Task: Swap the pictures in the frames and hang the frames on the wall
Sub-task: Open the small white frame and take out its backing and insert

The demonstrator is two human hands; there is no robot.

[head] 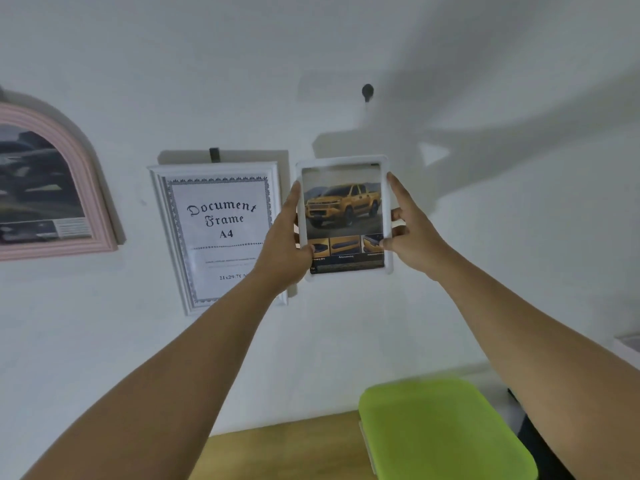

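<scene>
Both hands are raised toward the wall [519, 254] and clamp the truck frame [344, 216] between them, one on each long side. The left hand [284, 247] grips the frame's left edge at 9 o'clock, index finger stretched up along the rim and thumb curled over the lower front corner. The right hand [414, 233] grips the right edge at 3 o'clock, index finger likewise pointing up the rim and its other fingers wrapping onto the front. The hands are apart, with only the frame between them.

The frame is white and upright, and shows a yellow pickup above a row of small detail shots. It is held up in front of the wall; whether it touches the wall I cannot tell. A dark hook [367, 91] sits on the wall at 12 o'clock from the frame, well above its top edge.

At 9 o'clock, just beside the left hand, the document frame [221, 233] hangs from a dark clip, its lower right corner hidden by the left wrist. Further out at 9 o'clock hangs a pink arched frame [104, 216]. At 5 o'clock, low down, a green lid [443, 431] lies on a wooden table [277, 448].
</scene>
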